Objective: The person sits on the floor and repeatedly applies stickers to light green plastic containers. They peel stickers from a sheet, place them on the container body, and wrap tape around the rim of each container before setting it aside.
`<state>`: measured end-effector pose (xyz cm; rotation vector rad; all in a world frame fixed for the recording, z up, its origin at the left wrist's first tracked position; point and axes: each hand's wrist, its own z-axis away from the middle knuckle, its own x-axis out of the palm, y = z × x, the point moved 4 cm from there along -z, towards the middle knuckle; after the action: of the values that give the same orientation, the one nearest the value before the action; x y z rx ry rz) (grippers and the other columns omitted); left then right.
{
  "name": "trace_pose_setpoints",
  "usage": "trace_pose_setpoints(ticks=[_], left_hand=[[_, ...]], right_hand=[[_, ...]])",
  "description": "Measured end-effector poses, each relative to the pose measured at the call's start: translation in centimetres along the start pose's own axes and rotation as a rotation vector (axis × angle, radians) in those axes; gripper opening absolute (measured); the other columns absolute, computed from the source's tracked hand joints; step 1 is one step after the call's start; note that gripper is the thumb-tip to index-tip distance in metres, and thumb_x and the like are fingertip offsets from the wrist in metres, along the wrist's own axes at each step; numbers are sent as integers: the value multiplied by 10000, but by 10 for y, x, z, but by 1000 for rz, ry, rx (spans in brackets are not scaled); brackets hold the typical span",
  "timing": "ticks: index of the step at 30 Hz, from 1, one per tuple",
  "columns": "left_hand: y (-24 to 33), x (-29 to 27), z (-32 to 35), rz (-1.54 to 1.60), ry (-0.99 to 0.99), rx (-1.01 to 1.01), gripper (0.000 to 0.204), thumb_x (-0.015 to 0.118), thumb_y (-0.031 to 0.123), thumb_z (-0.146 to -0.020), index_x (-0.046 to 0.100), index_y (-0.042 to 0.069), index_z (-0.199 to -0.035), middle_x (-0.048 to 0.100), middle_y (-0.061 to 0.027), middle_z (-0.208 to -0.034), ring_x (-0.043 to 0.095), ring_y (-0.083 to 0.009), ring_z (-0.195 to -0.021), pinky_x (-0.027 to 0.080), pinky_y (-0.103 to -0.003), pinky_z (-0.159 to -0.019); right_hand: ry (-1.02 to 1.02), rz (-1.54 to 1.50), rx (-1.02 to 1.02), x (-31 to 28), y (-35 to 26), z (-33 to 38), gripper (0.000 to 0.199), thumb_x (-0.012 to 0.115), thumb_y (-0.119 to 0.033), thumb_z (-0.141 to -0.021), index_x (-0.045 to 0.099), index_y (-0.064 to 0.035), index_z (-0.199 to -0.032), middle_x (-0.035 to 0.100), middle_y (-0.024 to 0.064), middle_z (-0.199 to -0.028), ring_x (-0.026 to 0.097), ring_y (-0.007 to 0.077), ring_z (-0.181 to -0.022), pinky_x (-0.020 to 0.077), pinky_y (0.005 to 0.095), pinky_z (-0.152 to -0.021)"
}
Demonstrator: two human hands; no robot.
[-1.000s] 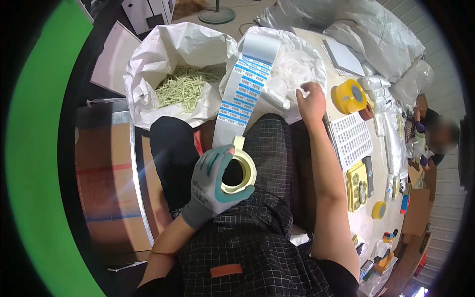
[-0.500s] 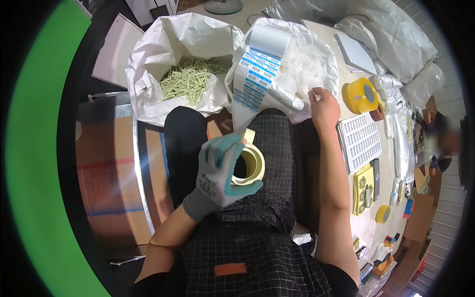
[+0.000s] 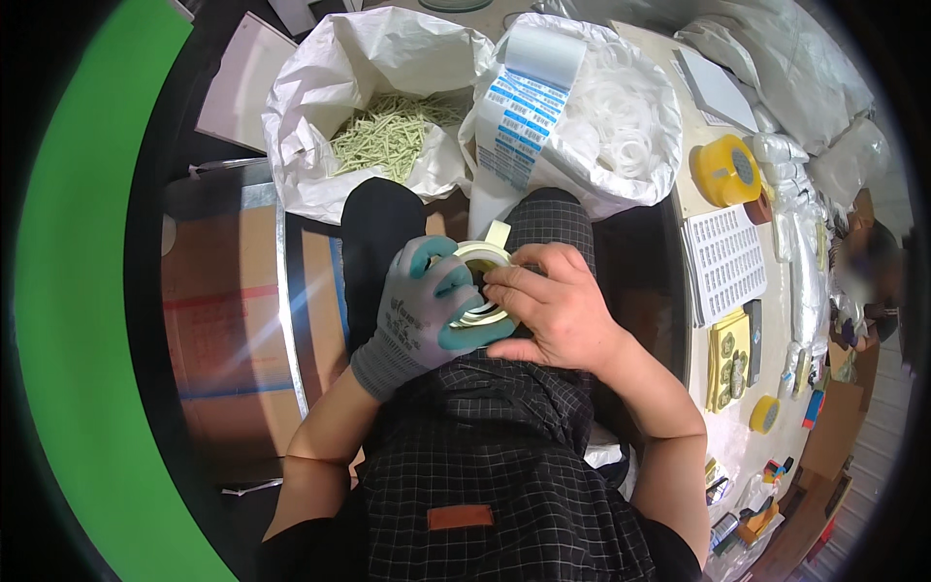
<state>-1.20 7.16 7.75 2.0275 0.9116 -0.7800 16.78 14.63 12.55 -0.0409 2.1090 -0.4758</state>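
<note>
My left hand [image 3: 417, 310], in a grey and teal glove, is closed around a pale yellow-green roll of tape [image 3: 497, 236] over my lap. A loose tape end sticks up from the roll's far side. My bare right hand [image 3: 562, 306] meets the roll from the right, with curled fingertips at its hollow middle and the thumb lower down. A whitish rim shows inside the roll. Whatever those fingers hold is hidden. Ahead, a white sack [image 3: 669, 179] holds many clear white plastic rings [image 3: 616, 121]. A strip of blue-and-white labels [image 3: 524, 116] hangs over its left side.
Another white sack [image 3: 291, 116], at left, contains short pale green sticks [image 3: 383, 141]. Cardboard boxes [image 3: 228, 330] stand at my left. Along the right table lie yellow tape rolls [image 3: 725, 170], printed label sheets [image 3: 725, 262], yellow printed packets [image 3: 729, 354] and clear plastic bags [image 3: 834, 87].
My right hand has come back from the sack of rings to the tape roll. My left hand still holds the roll. The view has shifted slightly.
</note>
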Motion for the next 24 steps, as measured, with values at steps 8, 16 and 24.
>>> trace_pose_setpoints(ticks=[8,16,24], left_hand=[[8,-19,-5,-193,-165,61,527,741,565,-927,754,101,-1178,650,-85,-1160,604,-342,-1261,367,-698,-1226],[16,-20,2,-283,-243,-35,564,721,470,-981,697,64,-1371,664,-104,-1241,573,-319,-1321,307,-710,-1266],[29,-30,-50,-496,-346,-48,191,731,212,-925,788,55,-1019,697,-67,-1132,629,-277,-1244,438,-568,-1236]], right_hand=[[-205,-89,117,18,-3,1,490,965,-325,-586,722,-90,-941,652,29,-975,612,266,-920,556,420,-798],[-23,-41,68,33,-13,10,433,936,-332,-608,689,-73,-852,637,37,-959,603,260,-871,583,380,-732],[57,-11,60,34,-15,16,445,938,-368,-647,615,-93,-780,571,42,-862,548,261,-768,529,375,-640]])
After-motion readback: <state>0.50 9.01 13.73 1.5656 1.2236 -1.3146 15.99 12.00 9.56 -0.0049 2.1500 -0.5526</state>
